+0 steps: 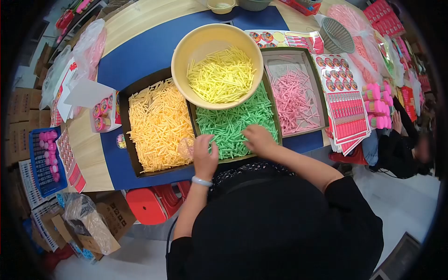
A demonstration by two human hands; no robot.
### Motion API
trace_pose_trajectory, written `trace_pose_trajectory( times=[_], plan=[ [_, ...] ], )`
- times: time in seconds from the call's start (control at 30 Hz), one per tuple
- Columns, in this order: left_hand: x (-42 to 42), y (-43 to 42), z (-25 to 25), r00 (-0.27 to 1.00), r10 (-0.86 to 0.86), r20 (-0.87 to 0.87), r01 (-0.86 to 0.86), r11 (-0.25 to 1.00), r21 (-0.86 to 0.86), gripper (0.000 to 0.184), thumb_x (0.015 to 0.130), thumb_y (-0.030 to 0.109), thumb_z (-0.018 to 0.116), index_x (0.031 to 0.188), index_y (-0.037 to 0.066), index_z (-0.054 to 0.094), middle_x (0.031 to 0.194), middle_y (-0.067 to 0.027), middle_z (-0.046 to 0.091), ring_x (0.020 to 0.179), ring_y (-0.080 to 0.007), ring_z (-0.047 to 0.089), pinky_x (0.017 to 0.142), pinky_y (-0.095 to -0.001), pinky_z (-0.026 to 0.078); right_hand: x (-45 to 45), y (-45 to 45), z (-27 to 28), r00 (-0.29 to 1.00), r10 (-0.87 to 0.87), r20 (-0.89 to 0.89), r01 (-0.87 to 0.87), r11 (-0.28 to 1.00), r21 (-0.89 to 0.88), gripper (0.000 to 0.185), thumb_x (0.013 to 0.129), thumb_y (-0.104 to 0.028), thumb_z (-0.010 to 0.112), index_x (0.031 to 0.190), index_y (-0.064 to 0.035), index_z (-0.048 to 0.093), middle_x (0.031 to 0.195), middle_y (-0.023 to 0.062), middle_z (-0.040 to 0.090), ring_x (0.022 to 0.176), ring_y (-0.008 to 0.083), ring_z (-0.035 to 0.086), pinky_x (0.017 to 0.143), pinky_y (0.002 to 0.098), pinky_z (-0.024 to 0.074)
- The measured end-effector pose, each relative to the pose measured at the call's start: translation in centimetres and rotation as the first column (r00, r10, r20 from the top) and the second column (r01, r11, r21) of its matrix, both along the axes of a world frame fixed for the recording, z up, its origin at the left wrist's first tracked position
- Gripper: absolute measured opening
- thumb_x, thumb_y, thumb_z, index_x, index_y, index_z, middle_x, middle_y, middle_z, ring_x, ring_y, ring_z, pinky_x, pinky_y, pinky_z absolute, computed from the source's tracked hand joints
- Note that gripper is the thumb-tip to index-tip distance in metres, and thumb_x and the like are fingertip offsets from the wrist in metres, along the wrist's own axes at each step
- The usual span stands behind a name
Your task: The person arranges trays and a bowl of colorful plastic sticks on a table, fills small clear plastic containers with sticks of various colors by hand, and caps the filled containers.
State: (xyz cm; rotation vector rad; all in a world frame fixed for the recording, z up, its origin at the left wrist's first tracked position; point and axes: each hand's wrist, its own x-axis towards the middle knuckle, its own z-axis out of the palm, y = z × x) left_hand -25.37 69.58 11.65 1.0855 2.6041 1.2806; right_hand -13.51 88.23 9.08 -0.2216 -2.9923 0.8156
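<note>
My left hand [205, 151], wearing a pale bracelet, is curled at the border between the orange and green sticks. A small clear round tub [185, 148] shows at its outer side and seems held by it; the hand hides part of the tub. Over the green sticks [233, 123], my right hand [262, 140] has its fingers bent down and pinched among them; the fingertips are partly hidden. Orange sticks [156, 126] fill the left box, and pink sticks [291, 95] lie in the right one. A beige basin [184, 51] of yellow sticks [219, 77] overlaps the boxes' back edges.
Sticker sheets [347, 116] and pink-capped tubs [378, 105] lie at the right, near a grey basket [337, 35]. On the left are a blue crate [46, 184], a red stool [145, 205] and cartons [91, 228]. Another person [399, 151] sits at far right.
</note>
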Motion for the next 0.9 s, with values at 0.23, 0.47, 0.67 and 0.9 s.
trace_pose_trajectory(
  times=[0.23, 0.47, 0.67, 0.9],
  plan=[
    [-0.4, -1.7, -0.5, 0.974, 0.000, 0.228, -0.008, 0.999, 0.034, 0.019, 0.074, -0.002, 0.051, 0.092, 0.000, 0.054, 0.083, -0.0079, 0.054, 0.067, -0.0183, 0.050, 0.062, -0.0252, 0.042, -8.4, -3.9, -3.7, 0.993, 0.112, -0.048, -0.081, 0.896, 0.436, 0.029, 0.072, -0.016, 0.051, 0.097, -0.0021, 0.051, 0.096, 0.0138, 0.052, 0.086, 0.0295, 0.049, 0.076, 0.0405, 0.0391],
    [1.0, -2.9, 0.8, 0.929, -0.168, 0.329, 0.132, 0.983, 0.131, 0.018, 0.072, 0.000, 0.052, 0.090, 0.002, 0.054, 0.086, -0.0093, 0.055, 0.072, -0.0226, 0.052, 0.066, -0.0284, 0.043, -9.8, -3.7, -6.0, 0.994, 0.090, 0.063, -0.110, 0.837, 0.536, 0.029, 0.078, -0.017, 0.041, 0.100, -0.0007, 0.052, 0.094, 0.0155, 0.054, 0.090, 0.0311, 0.047, 0.084, 0.0460, 0.0324],
    [0.4, -4.6, 0.4, 0.933, -0.154, 0.325, 0.145, 0.988, 0.053, 0.018, 0.073, 0.002, 0.053, 0.091, 0.002, 0.055, 0.085, -0.0088, 0.055, 0.070, -0.0228, 0.053, 0.064, -0.0285, 0.043, -10.2, -2.7, -6.2, 0.984, 0.170, 0.058, -0.174, 0.818, 0.548, 0.027, 0.077, -0.018, 0.043, 0.097, -0.0026, 0.052, 0.090, 0.0149, 0.055, 0.088, 0.0310, 0.049, 0.083, 0.0431, 0.0340],
    [1.8, -4.0, 0.0, 0.876, -0.253, 0.411, 0.264, 0.964, 0.031, 0.017, 0.076, 0.002, 0.053, 0.092, 0.000, 0.056, 0.084, -0.0090, 0.055, 0.069, -0.0198, 0.053, 0.064, -0.0256, 0.043, -10.6, -1.3, -5.7, 0.939, 0.270, 0.212, -0.338, 0.838, 0.428, 0.027, 0.066, -0.019, 0.057, 0.089, -0.0059, 0.051, 0.087, 0.0126, 0.057, 0.086, 0.0297, 0.051, 0.079, 0.0366, 0.0379]
  ],
)
